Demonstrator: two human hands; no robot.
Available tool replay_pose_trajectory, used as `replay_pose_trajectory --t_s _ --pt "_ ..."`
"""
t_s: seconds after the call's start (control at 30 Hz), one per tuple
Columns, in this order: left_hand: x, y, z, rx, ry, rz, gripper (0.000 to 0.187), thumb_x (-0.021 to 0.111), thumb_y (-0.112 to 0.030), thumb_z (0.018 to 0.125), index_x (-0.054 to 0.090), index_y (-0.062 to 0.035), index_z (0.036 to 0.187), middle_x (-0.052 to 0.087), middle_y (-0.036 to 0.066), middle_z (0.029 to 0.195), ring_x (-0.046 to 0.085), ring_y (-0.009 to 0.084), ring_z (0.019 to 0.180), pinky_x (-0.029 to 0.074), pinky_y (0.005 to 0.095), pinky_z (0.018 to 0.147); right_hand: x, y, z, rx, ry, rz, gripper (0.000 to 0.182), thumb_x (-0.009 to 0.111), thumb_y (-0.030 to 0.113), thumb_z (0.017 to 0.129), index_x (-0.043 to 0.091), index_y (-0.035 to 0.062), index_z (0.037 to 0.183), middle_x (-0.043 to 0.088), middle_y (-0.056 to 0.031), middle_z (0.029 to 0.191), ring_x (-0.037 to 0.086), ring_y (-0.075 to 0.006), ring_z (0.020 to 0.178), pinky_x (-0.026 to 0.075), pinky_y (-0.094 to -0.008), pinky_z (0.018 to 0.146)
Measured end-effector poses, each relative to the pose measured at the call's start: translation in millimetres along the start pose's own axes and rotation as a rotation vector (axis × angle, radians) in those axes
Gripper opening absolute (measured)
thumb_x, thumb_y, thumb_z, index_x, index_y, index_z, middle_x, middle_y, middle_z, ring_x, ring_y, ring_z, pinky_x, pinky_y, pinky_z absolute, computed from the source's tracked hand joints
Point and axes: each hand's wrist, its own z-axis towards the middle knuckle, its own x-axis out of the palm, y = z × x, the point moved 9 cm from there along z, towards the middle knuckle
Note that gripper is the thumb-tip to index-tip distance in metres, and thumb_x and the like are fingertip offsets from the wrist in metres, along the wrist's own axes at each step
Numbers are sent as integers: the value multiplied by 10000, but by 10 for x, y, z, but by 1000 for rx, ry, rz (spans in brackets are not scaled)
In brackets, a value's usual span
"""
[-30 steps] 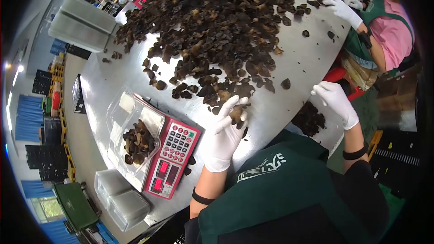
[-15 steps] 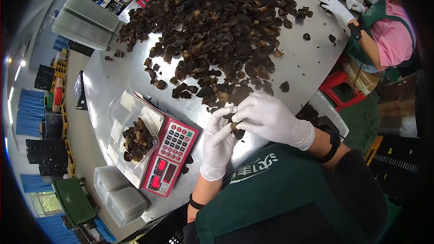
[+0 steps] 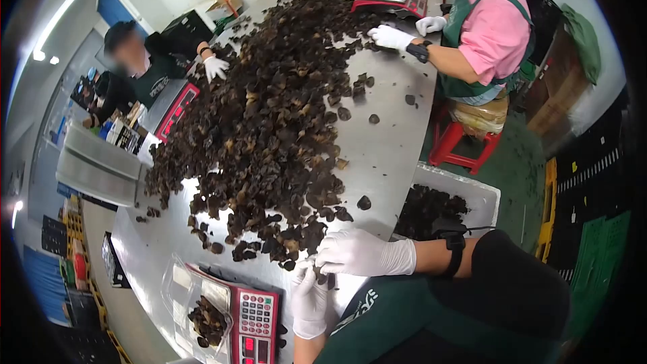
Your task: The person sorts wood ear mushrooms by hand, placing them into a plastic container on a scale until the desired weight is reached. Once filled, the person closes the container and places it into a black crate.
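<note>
At the near edge of the heap of dark dried fungus [image 3: 269, 121], my two white-gloved hands meet. My left hand [image 3: 310, 303] has its fingers closed around a small dark fungus piece [image 3: 322, 275]. My right hand [image 3: 364, 253] pinches the same piece from the other side, its fingertips touching those of my left hand. Left of my hands is a red digital scale [image 3: 255, 323] with lit red digits. On its plate rests an open clear plastic box [image 3: 176, 300] with some fungus pieces [image 3: 207, 321] inside.
Across the metal table [image 3: 384, 155], a co-worker in pink [image 3: 495, 27] and another in a dark cap [image 3: 145, 71] reach toward the heap. A white foam crate [image 3: 490, 197] of fungus stands right, near a red stool [image 3: 465, 152]. Stacked clear boxes [image 3: 98, 165] stand left.
The view has swung up and to the right, bringing both co-workers further into sight. My hands remain together with fungus between the fingers.
</note>
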Motion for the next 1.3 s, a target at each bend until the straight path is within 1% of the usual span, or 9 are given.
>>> replay_pose_trajectory --t_s 0.2,0.43,0.47,0.57,0.9,1.03,1.13,1.23,1.3 --pt "33 118 -10 -44 -85 -61 324 666 -14 919 534 80 1199 621 147 1136 629 220 1019 543 333 940 28 -46 -55 -66 -16 -56 128 665 204 872 656 76 873 572 -50 849 606 -223 797 513 -349 716" --pt "247 93 -131 -89 0 24 244 603 -49 969 593 15 1204 666 136 1122 650 236 997 527 381 912 95 -53 -118 -22 56 28 131 638 199 868 634 68 870 591 -64 866 617 -233 822 537 -354 742" --pt "-88 113 -169 -86 -245 142 451 709 -91 862 541 46 1257 620 97 1088 603 184 944 510 328 898 147 -39 -118 -9 128 11 142 637 200 875 642 60 892 620 -79 892 635 -244 849 548 -361 762" --pt "-170 227 -245 -97 -233 87 339 662 -77 930 567 17 1242 646 88 1087 612 176 965 508 315 869 125 -35 -166 -22 149 82 191 672 164 852 658 11 966 681 -157 1010 680 -301 944 561 -390 815" --pt "-22 391 -310 -94 -75 54 143 611 -136 1009 633 -64 1131 640 19 1044 585 99 930 459 244 781 199 175 -48 -61 322 130 121 690 78 826 570 73 811 583 -81 804 614 -257 749 499 -371 661" --pt "164 24 -463 -55 -193 293 150 605 -123 1008 625 -49 1137 636 29 1054 584 99 928 466 248 777 91 -33 18 317 273 488 107 664 9 868 569 50 839 624 -80 793 619 -209 672 498 -307 642" --pt "474 -825 -778 209 -337 604 297 592 40 908 595 -14 1199 619 77 1079 607 146 923 516 282 821 -69 -400 4 516 177 455 71 672 43 881 607 39 853 626 -69 775 609 -165 663 499 -294 639" --pt "467 -1869 -1375 1046 -633 1104 433 558 159 825 600 -3 1224 567 126 1270 625 179 1043 524 313 879 -368 -600 39 469 76 61 55 687 53 854 633 46 861 630 -84 751 621 -200 649 503 -318 616" --pt "369 -2200 -1697 1308 -1009 1352 414 614 56 870 598 -21 1277 571 144 1309 583 256 1188 452 405 1030 -412 -816 -53 415 70 -133 86 688 42 828 622 39 884 649 -100 801 652 -248 708 518 -356 645"
